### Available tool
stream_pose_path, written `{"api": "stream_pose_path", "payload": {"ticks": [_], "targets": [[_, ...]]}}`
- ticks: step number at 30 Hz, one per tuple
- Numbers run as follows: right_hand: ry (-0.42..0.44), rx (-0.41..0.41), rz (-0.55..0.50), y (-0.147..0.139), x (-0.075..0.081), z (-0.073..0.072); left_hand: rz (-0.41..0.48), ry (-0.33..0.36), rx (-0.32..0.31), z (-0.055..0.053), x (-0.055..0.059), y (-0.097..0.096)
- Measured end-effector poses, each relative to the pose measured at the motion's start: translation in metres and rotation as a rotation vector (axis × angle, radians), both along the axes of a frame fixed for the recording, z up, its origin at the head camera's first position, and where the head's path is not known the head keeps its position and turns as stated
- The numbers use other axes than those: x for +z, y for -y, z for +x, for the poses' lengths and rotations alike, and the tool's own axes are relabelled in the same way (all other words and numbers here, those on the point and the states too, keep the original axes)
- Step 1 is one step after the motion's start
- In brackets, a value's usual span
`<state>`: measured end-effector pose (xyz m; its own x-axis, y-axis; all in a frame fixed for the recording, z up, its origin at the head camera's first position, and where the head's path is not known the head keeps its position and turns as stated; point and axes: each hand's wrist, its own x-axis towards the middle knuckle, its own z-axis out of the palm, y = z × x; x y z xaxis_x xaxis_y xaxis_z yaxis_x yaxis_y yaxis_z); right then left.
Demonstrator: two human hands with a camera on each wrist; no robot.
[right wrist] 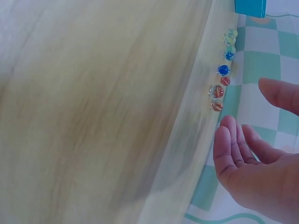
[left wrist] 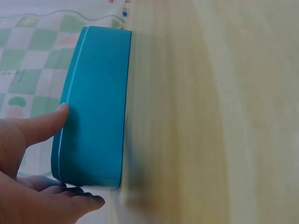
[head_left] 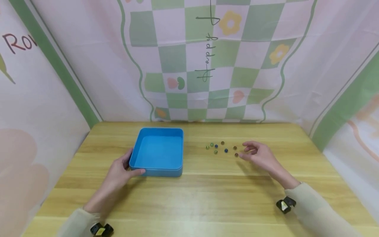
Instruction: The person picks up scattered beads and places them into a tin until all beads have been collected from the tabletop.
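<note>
A blue square box (head_left: 156, 173), open at the top with a bare inside, stands on the left half of the table. My left hand (head_left: 116, 172) grips its near left corner, thumb over the front rim and fingers against the left side. In the left wrist view the thumb lies on the box (left wrist: 96, 107) near its rim. Right of the box several glass marbles lie loosely scattered: green (head_left: 215, 152), blue (head_left: 226, 150) and reddish-brown (head_left: 235, 148). My right hand (head_left: 260, 157) hovers just right of the brown ones, fingers and thumb apart and nothing between them.
The wooden table (head_left: 189, 204) ends at the back against a checkered cloth curtain (head_left: 198, 62). Cloth walls also flank the left and right sides. Each sleeve carries a small black device (head_left: 286, 204) at the wrist.
</note>
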<state>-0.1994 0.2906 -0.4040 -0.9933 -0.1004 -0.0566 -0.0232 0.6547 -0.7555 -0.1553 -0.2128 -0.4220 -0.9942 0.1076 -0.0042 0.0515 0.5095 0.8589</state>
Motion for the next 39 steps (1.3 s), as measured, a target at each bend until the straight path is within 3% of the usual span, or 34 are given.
{"api": "stream_pose_path", "payload": {"ticks": [15, 27, 39], "targets": [[0.058, 0.007, -0.023, -0.0056, -0.0058, -0.0068, 0.055, 0.001, -0.016, -0.0026, -0.0088, 0.0046], [0.054, -0.001, -0.028, -0.0037, -0.0075, -0.0091, 0.052, 0.038, 0.002, -0.0024, -0.0069, 0.0022], [0.055, 0.004, -0.058, -0.0042, -0.0066, -0.0103, 0.171, 0.112, 0.024, 0.0014, -0.0043, 0.0006]]}}
